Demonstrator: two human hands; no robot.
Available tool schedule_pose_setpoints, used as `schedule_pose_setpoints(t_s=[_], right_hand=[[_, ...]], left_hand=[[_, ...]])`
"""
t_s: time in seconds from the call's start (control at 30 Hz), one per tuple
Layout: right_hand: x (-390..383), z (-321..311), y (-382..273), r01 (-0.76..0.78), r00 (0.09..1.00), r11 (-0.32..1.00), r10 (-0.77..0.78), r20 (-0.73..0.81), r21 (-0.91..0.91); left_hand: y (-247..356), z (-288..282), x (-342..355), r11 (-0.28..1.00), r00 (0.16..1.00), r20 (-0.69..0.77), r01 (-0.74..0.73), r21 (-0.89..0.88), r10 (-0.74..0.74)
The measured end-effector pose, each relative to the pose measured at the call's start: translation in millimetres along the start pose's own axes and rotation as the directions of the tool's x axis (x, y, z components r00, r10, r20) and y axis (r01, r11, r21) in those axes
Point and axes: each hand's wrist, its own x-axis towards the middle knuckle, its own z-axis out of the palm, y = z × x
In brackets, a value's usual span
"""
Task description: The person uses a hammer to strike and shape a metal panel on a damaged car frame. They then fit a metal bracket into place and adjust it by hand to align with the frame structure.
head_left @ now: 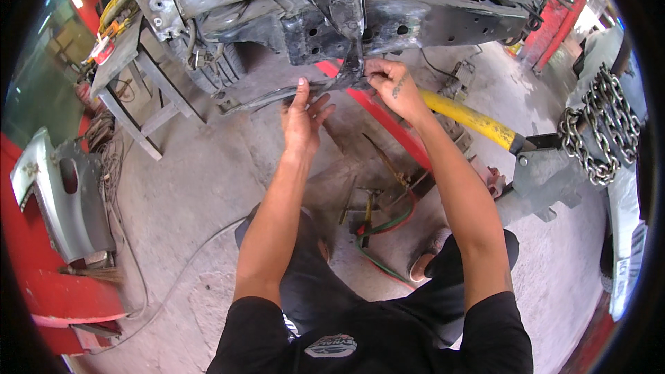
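Ahead of me is a vehicle's bare metal front frame [443, 24], scuffed black and grey. A black upright bracket [344, 10] comes down its middle and meets a thin, dark curved crossbar [267, 99] at the bottom. My left hand [303, 121] is at this crossbar with the thumb up and fingers apart, not wrapped round it. Closed at the crossbar's right part, beside the bracket's lower end, is my right hand [395, 86]. Its fingers are curled and pressed together, and their tips are partly hidden.
A yellow tube [474, 119] and a red bar [391, 128] run beneath the frame. Tools and a green-red hose [395, 224] lie between my feet. Heavy chain [603, 128] hangs at right. On the left stand a metal bench [149, 90] and a grey fender panel [69, 201]; a cable crosses the floor.
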Motion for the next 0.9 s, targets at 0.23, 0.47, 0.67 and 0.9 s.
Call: schedule_pose_setpoints(t_s=[0.23,0.47,0.67,0.9], right_hand=[[-6.3,6.4,-1.8,-0.006,1.0,0.993,0.004,-0.017,-0.115],[-8.1,7.4,-2.3,0.073,0.997,0.973,-0.08,-0.022,-0.217],[-12.8,3.9,-2.7,0.122,0.991,0.973,-0.129,-0.027,-0.195],[-18.0,1.8,14.4,0.106,0.991,0.98,-0.117,-0.059,-0.167]], left_hand=[[6.1,3.3,-6.8,1.0,1.0,0.017,0.001,0.015,-0.001],[8.2,1.6,-8.7,1.0,1.0,0.004,-0.008,0.007,0.008],[9.9,4.7,-13.2,0.999,1.0,0.007,-0.023,0.026,0.023],[8.7,4.0,-12.1,1.0,0.999,-0.024,-0.021,0.014,0.021]])
